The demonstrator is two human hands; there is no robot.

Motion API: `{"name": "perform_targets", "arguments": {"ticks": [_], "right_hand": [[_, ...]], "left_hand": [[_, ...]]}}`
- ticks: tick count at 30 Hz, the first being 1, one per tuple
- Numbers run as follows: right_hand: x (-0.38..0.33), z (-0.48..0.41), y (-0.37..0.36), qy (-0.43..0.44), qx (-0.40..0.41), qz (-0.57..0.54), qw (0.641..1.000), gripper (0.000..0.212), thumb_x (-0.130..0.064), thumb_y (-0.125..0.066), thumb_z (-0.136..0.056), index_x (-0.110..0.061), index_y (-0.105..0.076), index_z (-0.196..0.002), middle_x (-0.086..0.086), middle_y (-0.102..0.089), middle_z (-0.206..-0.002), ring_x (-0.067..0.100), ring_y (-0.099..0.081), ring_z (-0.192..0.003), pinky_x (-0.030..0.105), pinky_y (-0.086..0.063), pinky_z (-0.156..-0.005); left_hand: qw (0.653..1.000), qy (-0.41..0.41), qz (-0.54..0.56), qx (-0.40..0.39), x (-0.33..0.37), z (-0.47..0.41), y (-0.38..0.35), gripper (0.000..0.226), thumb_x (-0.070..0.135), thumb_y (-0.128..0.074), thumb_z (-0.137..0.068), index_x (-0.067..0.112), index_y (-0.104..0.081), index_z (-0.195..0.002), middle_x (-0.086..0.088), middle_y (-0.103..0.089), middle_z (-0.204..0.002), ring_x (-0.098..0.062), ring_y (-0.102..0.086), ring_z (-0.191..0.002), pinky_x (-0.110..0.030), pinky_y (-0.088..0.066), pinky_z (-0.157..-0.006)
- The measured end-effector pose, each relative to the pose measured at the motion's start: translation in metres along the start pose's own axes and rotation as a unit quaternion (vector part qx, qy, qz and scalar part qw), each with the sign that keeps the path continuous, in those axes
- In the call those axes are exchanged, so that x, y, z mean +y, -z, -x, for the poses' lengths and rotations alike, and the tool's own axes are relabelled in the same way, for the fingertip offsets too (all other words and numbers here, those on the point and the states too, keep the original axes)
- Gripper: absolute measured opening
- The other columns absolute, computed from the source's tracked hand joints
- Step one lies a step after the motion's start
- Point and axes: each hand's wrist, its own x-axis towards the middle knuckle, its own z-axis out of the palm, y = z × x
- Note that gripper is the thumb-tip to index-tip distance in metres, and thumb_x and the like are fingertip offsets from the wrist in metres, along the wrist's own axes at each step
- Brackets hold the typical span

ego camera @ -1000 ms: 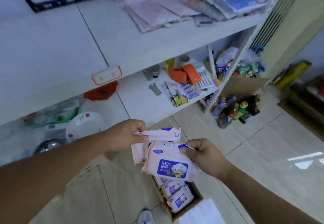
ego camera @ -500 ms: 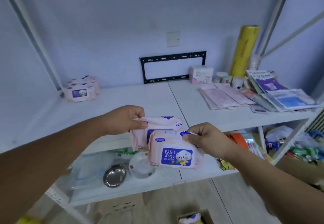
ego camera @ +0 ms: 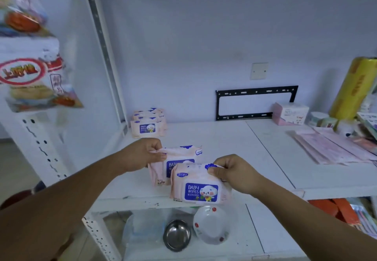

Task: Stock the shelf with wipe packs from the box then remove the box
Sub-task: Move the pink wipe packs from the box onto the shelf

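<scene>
Head view is now lifted from the box on the floor to the white shelf, so placing is judged near. The rear baby wipe pack is pinched at its top seam by the left hand, and the front baby wipe pack by the right hand, both over the shelf's front edge. Soft, glossy pink pouches with blue labels are seen. Stacked packs are lying at the back left.
</scene>
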Motion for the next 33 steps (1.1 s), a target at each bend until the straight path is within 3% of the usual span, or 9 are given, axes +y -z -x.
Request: {"name": "perform_targets", "arguments": {"ticks": [3,5,9,13,17,23,27,30,33], "right_hand": [[-0.005,-0.027,-0.022,0.000,-0.017,0.007,1.000,0.040,-0.031,-0.065,-0.096,0.006,-0.065,-0.083,0.026,-0.069,-0.083,0.020,-0.060,-0.066,0.030,-0.046,-0.064],[-0.009,-0.046,-0.031,-0.003,-0.024,0.017,1.000,0.039,-0.033,-0.066,-0.095,0.005,-0.067,-0.084,0.024,-0.071,-0.086,0.021,-0.064,-0.068,0.032,-0.048,-0.066],[-0.019,-0.085,-0.043,0.003,-0.034,0.027,0.999,0.041,-0.034,-0.065,-0.096,0.004,-0.066,-0.079,0.021,-0.068,-0.077,0.018,-0.057,-0.062,0.028,-0.044,-0.062],[-0.023,-0.125,-0.053,0.002,-0.042,0.019,0.999,0.038,-0.029,-0.067,-0.095,-0.009,-0.061,-0.063,0.003,-0.056,-0.061,0.016,-0.048,-0.057,0.024,-0.038,-0.058],[-0.014,-0.172,-0.058,0.010,-0.063,0.017,0.998,0.037,-0.027,-0.069,-0.093,0.001,-0.062,-0.070,0.002,-0.056,-0.062,0.014,-0.048,-0.056,0.025,-0.038,-0.058],[0.001,-0.250,-0.054,0.005,-0.084,0.028,0.996,0.043,-0.027,-0.067,-0.093,0.008,-0.055,-0.073,0.007,-0.045,-0.062,0.016,-0.037,-0.054,0.024,-0.030,-0.051],[0.008,-0.302,-0.058,-0.003,-0.103,0.027,0.994,0.041,-0.026,-0.069,-0.092,0.000,-0.052,-0.066,0.004,-0.042,-0.057,0.012,-0.033,-0.045,0.020,-0.027,-0.044],[0.010,-0.334,-0.069,-0.007,-0.114,0.030,0.993,0.039,-0.027,-0.068,-0.092,-0.004,-0.054,-0.064,0.006,-0.042,-0.060,0.012,-0.034,-0.046,0.023,-0.028,-0.047],[0.008,-0.360,-0.085,-0.010,-0.113,0.039,0.993,0.045,-0.028,-0.067,-0.092,-0.012,-0.047,-0.056,0.005,-0.043,-0.058,0.015,-0.038,-0.050,0.027,-0.031,-0.054]], "left_hand": [[0.999,0.025,0.009,0.020,-0.023,-0.006,0.018,0.027,0.027,-0.075,-0.087,0.019,-0.053,-0.073,0.008,-0.055,-0.068,-0.006,-0.048,-0.062,-0.019,-0.042,-0.052],[0.999,0.036,0.016,0.029,-0.034,-0.011,0.028,0.027,0.026,-0.074,-0.088,0.016,-0.052,-0.075,0.008,-0.058,-0.068,-0.006,-0.050,-0.061,-0.020,-0.041,-0.052],[0.998,0.050,0.021,0.042,-0.051,-0.024,0.042,0.027,0.025,-0.072,-0.089,0.015,-0.051,-0.076,0.009,-0.059,-0.066,-0.005,-0.051,-0.060,-0.019,-0.041,-0.052],[0.997,0.054,0.014,0.046,-0.067,-0.052,0.054,0.025,0.026,-0.074,-0.088,0.017,-0.054,-0.076,0.003,-0.062,-0.075,-0.011,-0.054,-0.070,-0.022,-0.044,-0.057],[0.996,0.061,0.033,0.050,-0.079,-0.090,0.061,0.032,0.022,-0.074,-0.088,0.023,-0.050,-0.067,0.012,-0.054,-0.061,-0.008,-0.046,-0.061,-0.020,-0.038,-0.054],[0.993,0.107,-0.017,0.048,-0.107,-0.155,0.083,0.028,0.031,-0.076,-0.086,0.022,-0.053,-0.073,-0.010,-0.058,-0.081,-0.018,-0.051,-0.074,-0.029,-0.045,-0.060],[0.987,0.146,-0.034,0.052,-0.132,-0.191,0.099,0.023,0.034,-0.077,-0.084,0.027,-0.058,-0.073,-0.021,-0.067,-0.107,-0.028,-0.062,-0.086,-0.040,-0.055,-0.074],[0.982,0.170,-0.062,0.056,-0.147,-0.210,0.109,0.025,0.037,-0.077,-0.083,0.025,-0.057,-0.074,-0.019,-0.067,-0.109,-0.031,-0.063,-0.092,-0.048,-0.056,-0.087],[0.977,0.196,-0.046,0.070,-0.158,-0.225,0.118,0.025,0.031,-0.078,-0.083,0.016,-0.058,-0.080,-0.019,-0.067,-0.110,-0.029,-0.062,-0.093,-0.049,-0.054,-0.091]]}}
